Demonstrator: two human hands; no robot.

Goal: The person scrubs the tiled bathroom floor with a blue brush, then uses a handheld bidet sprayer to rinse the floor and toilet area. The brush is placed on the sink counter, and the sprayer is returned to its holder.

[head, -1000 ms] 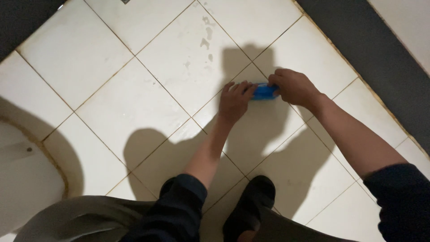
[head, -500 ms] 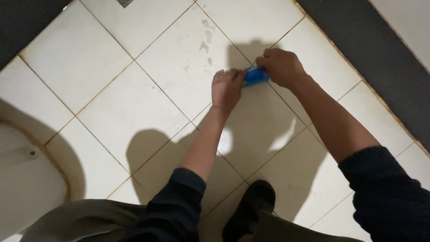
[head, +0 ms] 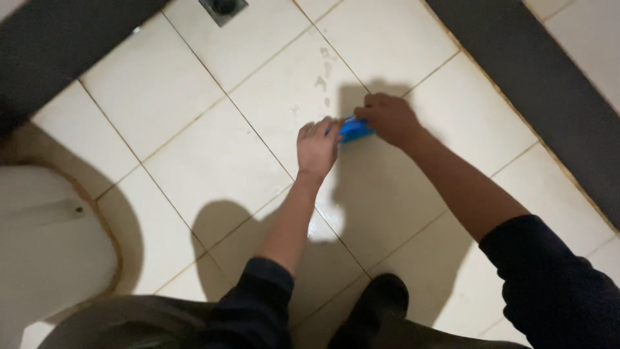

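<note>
Blue and small, the plastic-looking scrubbing block [head: 354, 130] sits just above the frame's centre on the cream tiled floor [head: 213, 155]. Our right hand [head: 387, 118] closes its fingers over the block's right end; our left hand [head: 318, 146] lies flat, fingertips touching its left end. We judge it light and stiff, probably slippery, best gripped along its sides. Most of it is hidden under our fingers.
</note>
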